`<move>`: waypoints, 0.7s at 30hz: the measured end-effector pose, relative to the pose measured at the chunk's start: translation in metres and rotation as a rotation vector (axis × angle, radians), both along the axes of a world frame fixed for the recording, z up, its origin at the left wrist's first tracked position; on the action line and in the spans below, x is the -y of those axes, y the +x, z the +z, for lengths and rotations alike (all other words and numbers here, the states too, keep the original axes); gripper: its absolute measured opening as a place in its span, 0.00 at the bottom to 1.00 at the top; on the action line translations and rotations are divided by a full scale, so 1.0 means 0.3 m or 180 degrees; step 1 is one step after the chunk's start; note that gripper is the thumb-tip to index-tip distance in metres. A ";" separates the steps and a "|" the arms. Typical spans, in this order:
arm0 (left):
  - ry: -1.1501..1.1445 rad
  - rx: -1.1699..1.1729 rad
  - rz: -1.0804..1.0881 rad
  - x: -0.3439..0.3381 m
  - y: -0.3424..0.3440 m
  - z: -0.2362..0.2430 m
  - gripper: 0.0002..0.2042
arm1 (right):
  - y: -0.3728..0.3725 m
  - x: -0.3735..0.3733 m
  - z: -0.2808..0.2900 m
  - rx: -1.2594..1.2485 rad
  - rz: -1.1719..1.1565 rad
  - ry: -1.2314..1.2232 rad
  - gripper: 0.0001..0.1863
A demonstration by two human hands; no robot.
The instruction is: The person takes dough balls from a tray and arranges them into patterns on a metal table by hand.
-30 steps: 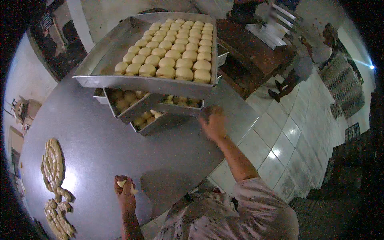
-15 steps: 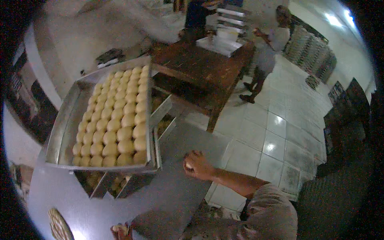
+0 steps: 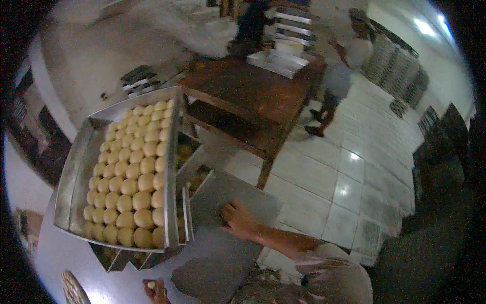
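right hand (image 3: 237, 221) flat on smooth steel table (image 3: 212, 253); round dough balls (image 3: 132, 177) nearby.

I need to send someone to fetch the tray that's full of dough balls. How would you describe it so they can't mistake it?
Start at the grey metal table on the left of the room. A stack of metal trays sits on it, and the one you want is the top tray. It alone shows neat full rows of pale round dough balls; the lower trays are mostly hidden beneath it.

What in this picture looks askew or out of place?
The top tray of dough balls lies skewed across the trays beneath, not squared with them. The right hand rests on the grey table beside it.
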State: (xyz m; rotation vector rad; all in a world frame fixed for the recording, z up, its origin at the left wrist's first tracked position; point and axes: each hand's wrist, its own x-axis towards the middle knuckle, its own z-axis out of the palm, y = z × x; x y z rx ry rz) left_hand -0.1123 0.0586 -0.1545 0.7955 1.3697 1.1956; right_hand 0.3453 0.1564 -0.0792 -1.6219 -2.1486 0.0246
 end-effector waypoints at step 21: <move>-0.0097 -0.0391 0.1887 0.339 0.349 0.384 0.11 | -0.278 -0.969 1.022 -0.0478 0.0974 0.1885 0.15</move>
